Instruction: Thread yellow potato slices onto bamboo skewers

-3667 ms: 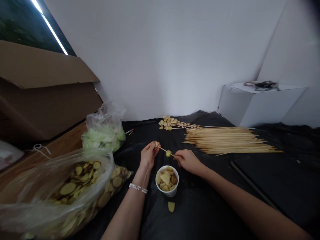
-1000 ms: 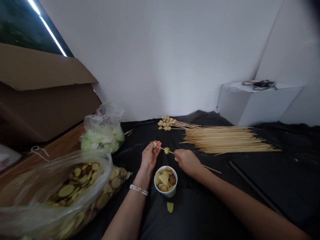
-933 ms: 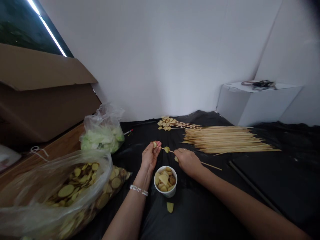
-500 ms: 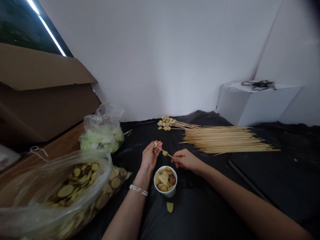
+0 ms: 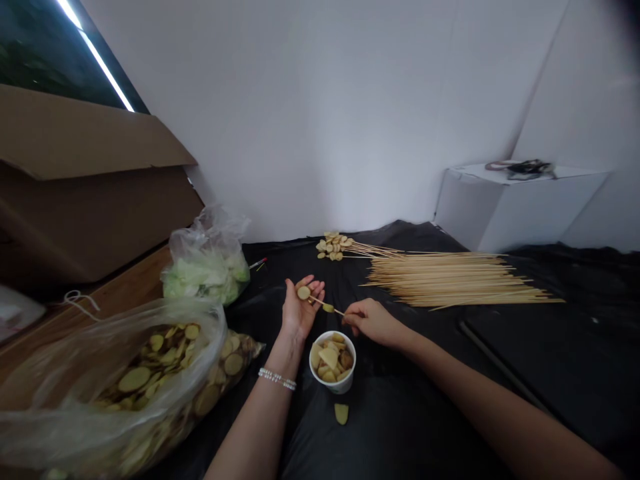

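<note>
My right hand (image 5: 373, 321) pinches a thin wooden skewer (image 5: 317, 301) that points left. One potato slice (image 5: 328, 308) sits partway along it. Another round potato slice (image 5: 303, 293) is at the far end, over the palm of my left hand (image 5: 303, 313). That hand is turned palm up with its fingers stretched out, not closed on the slice. Just below the hands stands a white paper cup (image 5: 313, 379) full of cut potato pieces (image 5: 329, 357). A loose potato piece (image 5: 341, 414) lies in front of the cup on the black sheet (image 5: 400, 413).
Bare skewers (image 5: 450, 280) lie at the right, beside skewers tipped with potato slices (image 5: 334, 246). At left are an open plastic bag of potato slices (image 5: 135, 380), a bag of pale green vegetables (image 5: 207, 273) and a cardboard box (image 5: 95, 213). A white box (image 5: 520, 207) stands back right.
My left fingers have opened from the slice at the skewer's end, and the palm now lies flat beneath it. The right hand keeps its pinch in nearly the same place.
</note>
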Available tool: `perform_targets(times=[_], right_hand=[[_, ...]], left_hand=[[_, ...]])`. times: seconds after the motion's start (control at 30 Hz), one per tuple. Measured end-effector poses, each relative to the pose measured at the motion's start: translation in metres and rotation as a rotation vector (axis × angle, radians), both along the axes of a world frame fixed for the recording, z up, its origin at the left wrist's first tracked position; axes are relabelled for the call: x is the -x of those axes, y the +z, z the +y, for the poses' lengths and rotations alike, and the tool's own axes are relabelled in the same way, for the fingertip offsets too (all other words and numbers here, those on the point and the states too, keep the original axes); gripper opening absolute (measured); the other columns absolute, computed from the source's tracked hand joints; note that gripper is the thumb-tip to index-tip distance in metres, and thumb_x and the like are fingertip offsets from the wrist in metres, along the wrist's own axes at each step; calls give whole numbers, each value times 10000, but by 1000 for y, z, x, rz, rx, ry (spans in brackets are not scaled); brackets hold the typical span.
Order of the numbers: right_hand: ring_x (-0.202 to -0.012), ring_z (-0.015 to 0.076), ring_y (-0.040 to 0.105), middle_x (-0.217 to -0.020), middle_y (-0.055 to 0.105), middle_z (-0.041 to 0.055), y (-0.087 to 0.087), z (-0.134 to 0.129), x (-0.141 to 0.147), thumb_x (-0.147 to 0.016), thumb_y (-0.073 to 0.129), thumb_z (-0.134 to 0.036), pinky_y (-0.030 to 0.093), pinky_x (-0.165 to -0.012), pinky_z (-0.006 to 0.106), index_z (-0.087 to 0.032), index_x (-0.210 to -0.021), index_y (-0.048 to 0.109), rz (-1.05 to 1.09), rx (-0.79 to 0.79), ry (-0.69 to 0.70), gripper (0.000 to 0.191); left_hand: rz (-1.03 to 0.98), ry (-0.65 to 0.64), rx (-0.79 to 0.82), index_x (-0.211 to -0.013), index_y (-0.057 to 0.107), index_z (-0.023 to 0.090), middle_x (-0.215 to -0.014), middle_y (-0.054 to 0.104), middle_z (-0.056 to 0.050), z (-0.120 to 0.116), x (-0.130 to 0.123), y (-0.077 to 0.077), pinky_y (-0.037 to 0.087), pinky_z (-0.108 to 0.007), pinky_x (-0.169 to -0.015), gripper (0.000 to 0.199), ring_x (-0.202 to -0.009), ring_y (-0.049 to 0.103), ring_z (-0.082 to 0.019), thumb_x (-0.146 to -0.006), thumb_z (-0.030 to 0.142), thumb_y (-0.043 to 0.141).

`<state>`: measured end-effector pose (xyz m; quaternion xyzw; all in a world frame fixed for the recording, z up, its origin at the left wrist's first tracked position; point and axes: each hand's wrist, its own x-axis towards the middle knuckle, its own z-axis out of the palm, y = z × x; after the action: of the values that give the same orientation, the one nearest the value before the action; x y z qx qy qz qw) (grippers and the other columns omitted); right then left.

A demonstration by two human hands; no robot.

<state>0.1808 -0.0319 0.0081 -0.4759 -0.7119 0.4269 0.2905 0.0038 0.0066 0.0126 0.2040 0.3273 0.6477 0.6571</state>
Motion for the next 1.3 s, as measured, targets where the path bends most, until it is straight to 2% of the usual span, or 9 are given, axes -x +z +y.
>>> perform_targets(times=[0.07, 0.17, 0.33, 0.57, 0.73, 0.9, 1.03, 1.17, 1.3], right_hand=[[-482, 78, 472, -536, 606, -9, -3, 0, 0, -777, 517, -234, 323, -498, 193, -152, -621, 655, -39, -84, -14, 224], [-479, 81, 478, -545, 617, -4, -7, 1, 1, -790, 503, -242, 326, -488, 188, -150, -674, 673, -21, -83, 2, 225], [-477, 78, 468, -567, 622, -3, -10, 3, 2, -822, 452, -239, 315, -468, 177, -140, -795, 691, 46, 14, 56, 260], [-496, 92, 506, -566, 626, -5, -9, 1, 3, -796, 469, -220, 351, -495, 188, -154, -764, 693, 23, -83, 47, 236], [-494, 93, 504, -559, 625, -7, -6, -1, 3, -791, 491, -246, 355, -497, 194, -158, -738, 695, 33, -70, 46, 229], [-494, 87, 501, -551, 617, -7, -6, -1, 4, -794, 496, -248, 351, -499, 191, -151, -697, 685, 31, -78, 46, 234], [-443, 69, 433, -529, 587, -24, -7, 0, 5, -787, 495, -242, 301, -443, 183, -146, -736, 675, 111, 49, 50, 210], [-365, 41, 323, -488, 530, -52, -3, -1, 4, -793, 488, -264, 207, -376, 183, -146, -752, 641, 251, 260, 93, 198], [-330, 23, 248, -489, 495, -69, 0, -2, -3, -799, 500, -320, 126, -349, 186, -146, -775, 620, 371, 399, 148, 212]], left_hand=[[-56, 23, 10, -715, 573, 151, -575, 546, -17, 1, 0, -3, 516, -325, -727, 410, -619, 611, -143, -922, 436, 363], [-131, 39, 27, -656, 506, 164, -524, 469, 18, 4, -2, -6, 514, -324, -712, 377, -537, 549, -117, -927, 391, 372], [-146, 69, 81, -679, 497, 172, -591, 514, -8, 3, -3, -6, 511, -332, -686, 351, -599, 575, -143, -926, 377, 356], [-59, 45, 1, -645, 465, 193, -520, 469, 8, 2, -2, -6, 495, -317, -683, 355, -560, 557, -144, -915, 394, 350], [31, 48, -74, -628, 460, 195, -463, 425, 24, 2, -3, -9, 483, -310, -682, 404, -515, 542, -142, -913, 439, 310], [23, 67, -17, -621, 446, 191, -572, 569, -35, -1, -6, -9, 485, -341, -737, 376, -687, 639, -187, -905, 391, 302], [24, 49, 18, -623, 440, 188, -626, 617, -58, -1, -6, -8, 479, -354, -751, 382, -765, 660, -211, -902, 411, 306], [93, 42, -58, -689, 496, 190, -666, 640, -54, -2, -3, -5, 473, -350, -755, 457, -797, 659, -213, -887, 550, 296], [239, 95, -115, -764, 559, 193, -684, 637, -44, -3, -1, 1, 463, -265, -639, 556, -714, 636, -166, -860, 638, 241]])
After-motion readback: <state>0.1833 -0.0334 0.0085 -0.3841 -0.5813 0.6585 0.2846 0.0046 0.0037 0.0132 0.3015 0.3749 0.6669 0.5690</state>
